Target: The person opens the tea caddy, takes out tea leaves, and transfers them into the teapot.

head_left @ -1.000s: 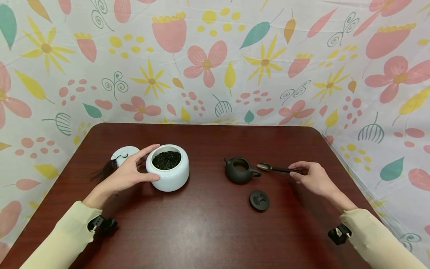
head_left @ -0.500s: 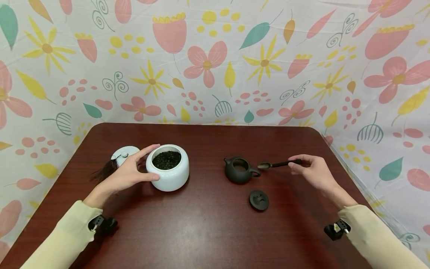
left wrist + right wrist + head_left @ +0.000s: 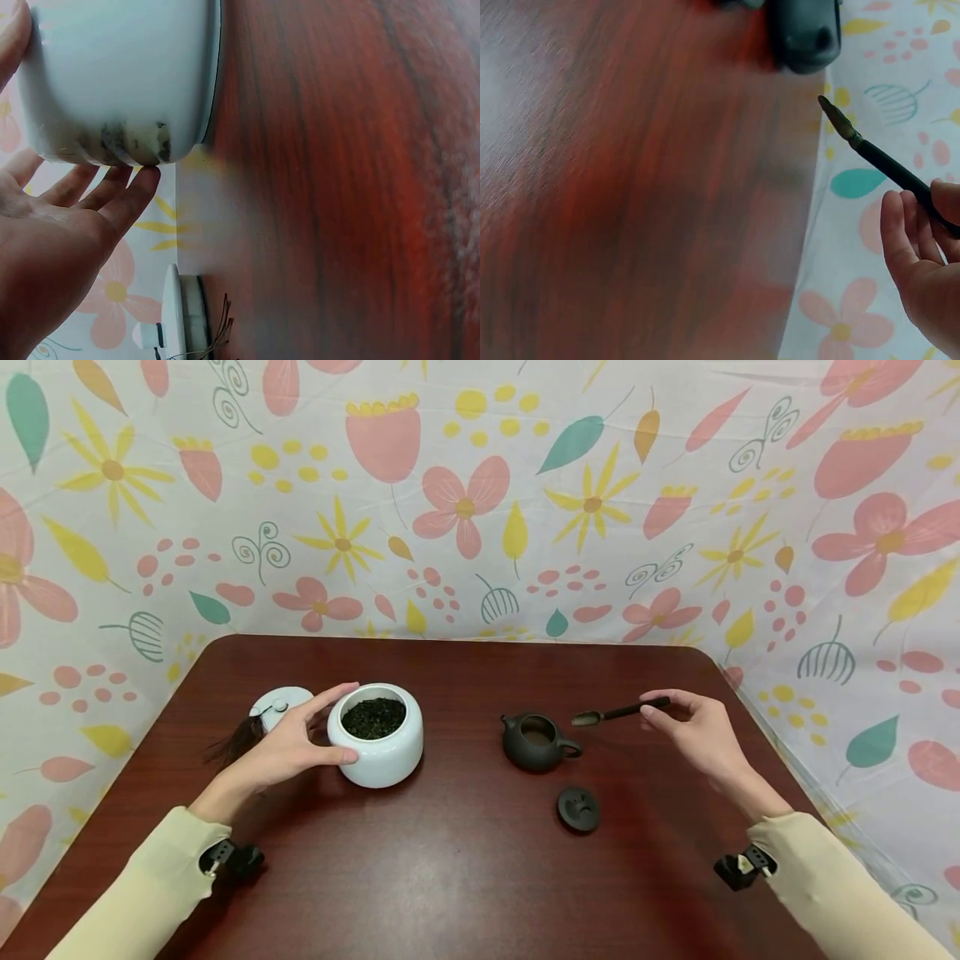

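Left hand (image 3: 296, 743): fingers and thumb curved round the side of a white jar (image 3: 388, 760), the thumb toward the viewer and the other fingers round the far side; a side hold that probably serves to steady the vessel and leaves its mouth uncovered. Right hand (image 3: 701, 735): thumb and fingers pinching the dark handle of a slim scoop (image 3: 621, 712) near its rear end, the bowl directed leftward; in the right wrist view it shows against the cloth, apparently clear of the desk. The far grip likely gives the bowl reach and keeps the fingers out of its way. Jar: upright at left of centre, open, dark leaves (image 3: 372, 718) inside. Teapot (image 3: 528, 753): dark, small, upright, uncovered, right of the jar and well apart from it; spout toward the jar, handle toward the scoop; contents, if any, unclear. Teapot lid (image 3: 578, 810): round, dark, flat on the near side of the pot, presumably there to leave the opening free. Jar lid (image 3: 266, 702): white, knob up, beyond the left hand, dark tassel (image 3: 240, 739) beside it, apparently set aside for the same reason. Desk (image 3: 450, 877): reddish-brown, glossy. Cloth (image 3: 465, 593): white, flower-printed, hung behind.
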Motion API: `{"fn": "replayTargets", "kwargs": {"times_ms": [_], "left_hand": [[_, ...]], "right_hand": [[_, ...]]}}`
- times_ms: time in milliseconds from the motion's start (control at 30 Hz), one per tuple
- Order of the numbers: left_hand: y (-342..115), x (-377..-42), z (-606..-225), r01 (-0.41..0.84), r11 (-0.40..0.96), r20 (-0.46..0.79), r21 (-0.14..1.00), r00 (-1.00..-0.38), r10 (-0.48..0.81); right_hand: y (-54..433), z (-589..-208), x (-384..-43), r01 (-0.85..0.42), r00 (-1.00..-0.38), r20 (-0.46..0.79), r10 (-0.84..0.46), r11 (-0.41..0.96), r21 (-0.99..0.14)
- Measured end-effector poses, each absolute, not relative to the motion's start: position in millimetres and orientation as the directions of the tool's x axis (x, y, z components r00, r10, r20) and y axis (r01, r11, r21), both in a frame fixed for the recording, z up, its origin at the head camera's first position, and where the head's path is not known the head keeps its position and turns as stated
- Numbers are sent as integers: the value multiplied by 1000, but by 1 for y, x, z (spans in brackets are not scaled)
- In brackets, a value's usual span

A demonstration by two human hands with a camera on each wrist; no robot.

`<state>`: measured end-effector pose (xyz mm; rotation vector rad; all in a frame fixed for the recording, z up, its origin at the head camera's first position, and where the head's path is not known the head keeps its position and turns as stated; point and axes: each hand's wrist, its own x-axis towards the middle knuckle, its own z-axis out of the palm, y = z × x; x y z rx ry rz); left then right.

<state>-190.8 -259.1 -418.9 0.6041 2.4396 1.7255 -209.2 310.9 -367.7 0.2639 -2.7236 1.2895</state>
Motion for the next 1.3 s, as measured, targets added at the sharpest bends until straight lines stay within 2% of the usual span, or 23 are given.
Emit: {"fn": "replayTargets", "kwargs": {"times_ms": [333,533,800,1300], "left_hand": [[-258,-190,-419,271,286,155,919,-916,370],[-256,-192,-418,270,287,152,919,-915,373],[-257,-192,-417,265,294,146,919,-917,372],[-259,-190,-416,256,300,135,919,-919,371]], "right_hand": [[284,-347,-214,-268,-963,231,-137,550,-791],[273,-337,-219,-265,-964,235,-121,436,-860],[249,-328,-224,-323,-940,277,-196,261,-910],[196,-324,-232,-327,-920,265,-288,192,-925]]}}
